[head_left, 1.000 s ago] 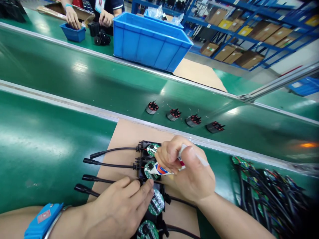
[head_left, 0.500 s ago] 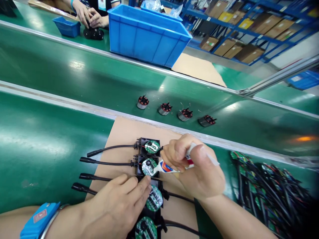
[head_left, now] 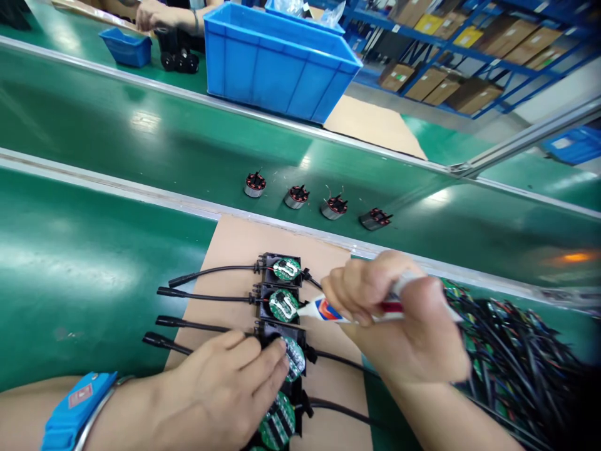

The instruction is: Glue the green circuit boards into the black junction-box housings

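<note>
My right hand (head_left: 394, 313) is closed round a white glue tube (head_left: 335, 309) with orange and blue print. Its nozzle points left, at the lower right edge of the second round green circuit board (head_left: 283, 305), where a white U-shaped bead lies. The top circuit board (head_left: 287, 269) bears a similar bead. Each board sits in a black housing (head_left: 267, 293) with black cables. My left hand (head_left: 225, 388) lies with fingers outstretched over the row, fingertips on the third circuit board (head_left: 295, 360) and partly covering it. Below, another circuit board (head_left: 279, 423) shows dark strips.
Brown cardboard (head_left: 244, 235) lies under the housings. At right is a heap of wired boards (head_left: 511, 357). Several motor stators (head_left: 333, 207) stand on the green strip beyond. Farther back are a large blue bin (head_left: 277, 69), a small blue tray (head_left: 126, 49) and a co-worker's hand (head_left: 166, 17).
My right hand and the tube have shifted right, and the second board's bead now forms a full U. The stators have moved left. The co-worker's hands have left the black part.
</note>
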Motion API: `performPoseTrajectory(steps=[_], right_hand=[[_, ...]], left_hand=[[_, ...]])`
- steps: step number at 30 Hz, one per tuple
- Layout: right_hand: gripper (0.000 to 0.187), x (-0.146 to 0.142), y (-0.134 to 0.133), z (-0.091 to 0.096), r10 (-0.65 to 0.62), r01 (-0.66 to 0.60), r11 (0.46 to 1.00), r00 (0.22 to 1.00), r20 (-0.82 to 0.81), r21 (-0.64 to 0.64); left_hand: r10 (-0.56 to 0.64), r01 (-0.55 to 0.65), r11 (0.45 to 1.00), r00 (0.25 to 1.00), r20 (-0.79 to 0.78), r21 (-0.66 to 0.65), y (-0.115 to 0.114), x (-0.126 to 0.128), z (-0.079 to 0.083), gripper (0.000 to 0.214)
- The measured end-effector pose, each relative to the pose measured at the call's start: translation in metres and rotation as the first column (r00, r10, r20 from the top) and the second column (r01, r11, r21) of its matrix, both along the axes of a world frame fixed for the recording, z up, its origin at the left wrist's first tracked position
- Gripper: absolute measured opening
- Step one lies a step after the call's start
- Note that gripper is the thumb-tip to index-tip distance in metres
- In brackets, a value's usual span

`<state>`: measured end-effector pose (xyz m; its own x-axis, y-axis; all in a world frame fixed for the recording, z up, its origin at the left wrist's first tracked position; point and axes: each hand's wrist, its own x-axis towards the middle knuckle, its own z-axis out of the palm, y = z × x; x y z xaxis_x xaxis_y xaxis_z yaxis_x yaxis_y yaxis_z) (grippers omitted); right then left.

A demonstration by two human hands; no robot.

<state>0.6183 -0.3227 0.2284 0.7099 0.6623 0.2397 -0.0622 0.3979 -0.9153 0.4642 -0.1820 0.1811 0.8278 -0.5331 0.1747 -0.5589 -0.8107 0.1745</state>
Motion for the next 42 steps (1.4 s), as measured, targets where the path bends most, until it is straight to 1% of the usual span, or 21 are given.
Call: performPoseTrajectory(steps=[2, 4, 8, 11, 14, 18, 23, 26, 29, 33, 42], right_hand=[[0.034, -0.01, -0.007, 0.006, 0.021, -0.022, 1.0, 0.998, -0.055, -0.013], [0.036, -0.022, -0.009, 0.006, 0.058, -0.061, 0.998, 0.993, -0.098, -0.028], [0.038, -0.04, -0.002, -0.011, 0.093, -0.098, 0.995, 0.99, -0.108, -0.035], [0.037, -0.045, 0.004, -0.022, 0.102, -0.105, 0.994, 0.991, -0.088, -0.04], [0.038, -0.046, 0.003, -0.022, 0.093, -0.097, 0.991, 0.994, -0.05, -0.087], [0.04, -0.046, -0.004, -0.013, 0.08, -0.079, 0.981, 0.997, -0.002, -0.175], [0.039, -0.051, -0.015, -0.006, 0.069, -0.069, 0.977, 0.998, -0.007, -0.202], [0.04, -0.053, -0.02, -0.004, 0.063, -0.068, 0.973, 0.998, -0.031, -0.222], [0.039, -0.051, -0.023, -0.002, 0.048, -0.054, 0.974, 0.998, -0.032, -0.219], [0.036, -0.045, -0.02, -0.003, 0.038, -0.039, 0.983, 0.999, -0.012, -0.18], [0.037, -0.04, -0.01, -0.014, 0.043, -0.041, 0.992, 0.999, 0.014, -0.121]], left_hand=[[-0.049, 0.049, 0.999, 0.998, 0.05, -0.014, -0.004, -0.006, 0.002, 0.037], [-0.094, 0.094, 0.996, 0.994, 0.06, -0.004, -0.009, -0.011, 0.003, 0.037], [-0.12, 0.119, 0.992, 0.993, 0.012, 0.028, -0.012, -0.015, 0.002, 0.039], [-0.129, 0.129, 0.991, 0.992, -0.011, 0.035, -0.011, -0.016, 0.001, 0.04], [-0.128, 0.128, 0.991, 0.992, -0.005, 0.034, -0.01, -0.017, 0.001, 0.04], [-0.136, 0.136, 0.99, 0.99, -0.022, 0.031, -0.01, -0.02, -0.001, 0.042], [-0.164, 0.166, 0.985, 0.985, -0.048, 0.044, -0.01, -0.022, -0.005, 0.045], [-0.148, 0.148, 0.988, 0.989, -0.023, 0.032, -0.01, -0.022, -0.006, 0.043], [-0.137, 0.137, 0.99, 0.991, -0.01, 0.021, -0.009, -0.022, -0.006, 0.042], [-0.14, 0.141, 0.989, 0.99, -0.029, 0.034, -0.01, -0.023, -0.005, 0.042], [-0.156, 0.159, 0.986, 0.986, -0.064, 0.049, -0.009, -0.02, -0.002, 0.042]])
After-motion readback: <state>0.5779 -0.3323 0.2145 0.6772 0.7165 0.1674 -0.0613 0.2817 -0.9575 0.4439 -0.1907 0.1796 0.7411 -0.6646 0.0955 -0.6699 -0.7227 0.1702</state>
